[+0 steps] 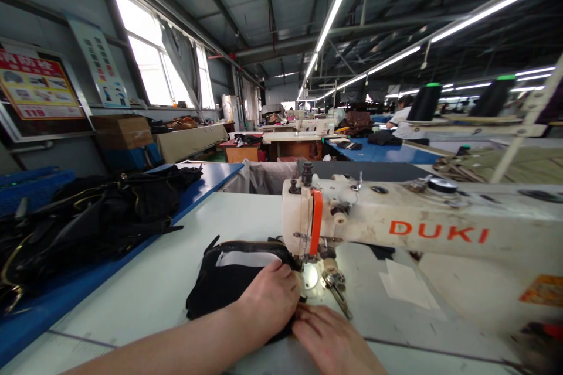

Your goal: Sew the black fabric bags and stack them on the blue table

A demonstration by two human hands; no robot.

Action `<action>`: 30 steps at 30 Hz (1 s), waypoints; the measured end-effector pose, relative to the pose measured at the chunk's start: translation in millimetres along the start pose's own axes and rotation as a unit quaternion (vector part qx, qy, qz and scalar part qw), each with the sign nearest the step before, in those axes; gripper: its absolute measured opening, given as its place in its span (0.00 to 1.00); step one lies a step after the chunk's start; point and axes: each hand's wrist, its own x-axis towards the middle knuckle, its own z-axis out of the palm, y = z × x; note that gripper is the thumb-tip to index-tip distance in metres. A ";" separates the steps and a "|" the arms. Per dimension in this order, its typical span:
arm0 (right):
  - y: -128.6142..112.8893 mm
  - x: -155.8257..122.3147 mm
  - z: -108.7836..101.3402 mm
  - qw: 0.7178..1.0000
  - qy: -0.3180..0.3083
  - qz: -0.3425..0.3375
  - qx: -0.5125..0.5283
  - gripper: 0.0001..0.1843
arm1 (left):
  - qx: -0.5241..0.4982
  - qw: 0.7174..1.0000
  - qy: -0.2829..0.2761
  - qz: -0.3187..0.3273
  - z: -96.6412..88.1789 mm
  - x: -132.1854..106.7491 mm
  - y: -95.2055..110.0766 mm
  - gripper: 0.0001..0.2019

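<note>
A black fabric piece (220, 287) with a white strip (246, 259) on top lies on the pale table (176, 258), its right end at the needle of a white DUKI sewing machine (440, 231). My left hand (270, 299) lies flat on the fabric's right part, fingers stretched toward the presser foot (328, 274). My right hand (334, 343) rests flat on the table just below the foot, fingertips touching the fabric's near edge beside my left hand. Neither hand grips anything.
A heap of black bags with gold trim (88, 217) sits on a blue table (211, 179) to the left. Black thread cones (424, 102) stand behind the machine. Paper patches (407, 284) lie under the machine arm. A person (402, 114) works far back among other tables.
</note>
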 end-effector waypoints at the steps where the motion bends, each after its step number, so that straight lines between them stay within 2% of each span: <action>1: 0.1 0.0 0.0 1.000 -0.001 0.000 0.011 0.14 | 0.003 1.000 -0.005 0.000 1.3 0.4 1.8 0.03; 4: -1.4 1.3 -6.4 0.997 -0.012 0.017 0.075 0.15 | -0.005 1.000 -0.023 -0.003 2.0 0.2 4.3 0.05; 7: -2.6 6.0 -19.8 0.986 -0.036 0.087 0.137 0.14 | -0.018 0.999 -0.029 -0.008 -0.4 -1.2 3.5 0.06; 9: -1.2 10.8 -27.8 0.980 -0.030 0.152 0.122 0.14 | -0.030 0.999 -0.027 -0.009 -2.0 -2.2 2.6 0.06; 11: 1.8 16.0 -32.0 0.979 -0.017 0.188 0.073 0.14 | -0.038 0.999 -0.023 -0.010 -3.4 -2.9 1.9 0.06; 15: 6.8 23.7 -30.6 0.981 -0.055 0.185 -0.001 0.14 | -0.054 0.998 -0.031 -0.017 -8.1 -5.5 0.8 0.08; 19: 6.2 27.0 -27.3 0.978 -0.091 0.179 -0.048 0.13 | -0.116 0.992 -0.028 -0.037 -13.6 -12.5 0.0 0.10; 24: 5.2 26.6 -26.1 0.977 -0.100 0.178 -0.061 0.11 | -0.163 0.985 0.003 -0.062 -14.4 -19.2 1.4 0.12; 30: 5.7 26.4 -26.3 0.975 -0.106 0.189 -0.056 0.11 | -0.155 0.986 0.015 -0.052 -10.0 -18.6 0.2 0.14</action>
